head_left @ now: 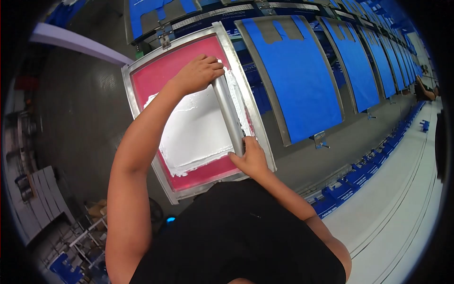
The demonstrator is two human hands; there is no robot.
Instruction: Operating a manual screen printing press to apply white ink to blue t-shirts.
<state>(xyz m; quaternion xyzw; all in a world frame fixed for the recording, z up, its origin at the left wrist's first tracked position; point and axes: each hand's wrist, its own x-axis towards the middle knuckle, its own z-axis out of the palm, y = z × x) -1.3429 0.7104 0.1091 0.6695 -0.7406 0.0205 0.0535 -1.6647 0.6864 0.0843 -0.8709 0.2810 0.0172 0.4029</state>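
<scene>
Over a long print table, a metal-framed screen point(198, 111) with pink mesh is worked from above. A long metal squeegee point(230, 113) is gripped at both ends: the left hand point(198, 73) is closed over its far end, the right hand point(249, 158) is closed around its near end. The squeegee lies along the screen's right side, close to the frame. White ink point(196, 130) is spread across most of the mesh, left of the blade, with a thinner smear to its right. Pink mesh is left bare at the top, the left edge and the near edge. Judging by this, the ink pass seems well advanced. Blue garments point(302, 75) on boards are lined up beyond, to the right.
</scene>
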